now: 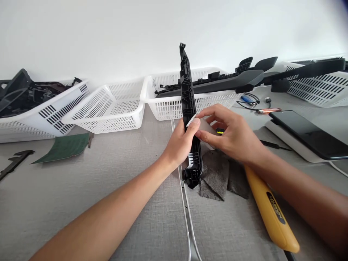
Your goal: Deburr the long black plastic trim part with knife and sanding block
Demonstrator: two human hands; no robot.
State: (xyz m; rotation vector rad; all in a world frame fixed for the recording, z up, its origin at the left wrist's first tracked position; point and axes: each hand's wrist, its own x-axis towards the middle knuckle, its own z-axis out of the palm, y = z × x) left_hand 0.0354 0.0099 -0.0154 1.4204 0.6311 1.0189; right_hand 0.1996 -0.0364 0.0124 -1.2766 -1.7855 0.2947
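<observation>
A long black plastic trim piece [187, 85] stands nearly upright in front of me, ribbed along its face. My left hand [178, 145] is closed around its lower middle, the thumb lying across the front. Between the thumb and fingers of my right hand [230, 132] is a folded pale sheet [207, 127], its edge against the trim piece beside my left thumb. What the sheet is made of, I cannot tell. Under the trim piece a long silver strip [186, 204] runs along the table, and a grey cloth [216, 174] lies to its right.
White baskets [108, 121] line the wall, several holding black plastic parts [225, 81]. A green sheet [63, 148] and a caliper [15, 163] lie left. On the right are a yellow-handled corded tool [272, 214], a phone [310, 132] on a white box [288, 141] and a cable [248, 101].
</observation>
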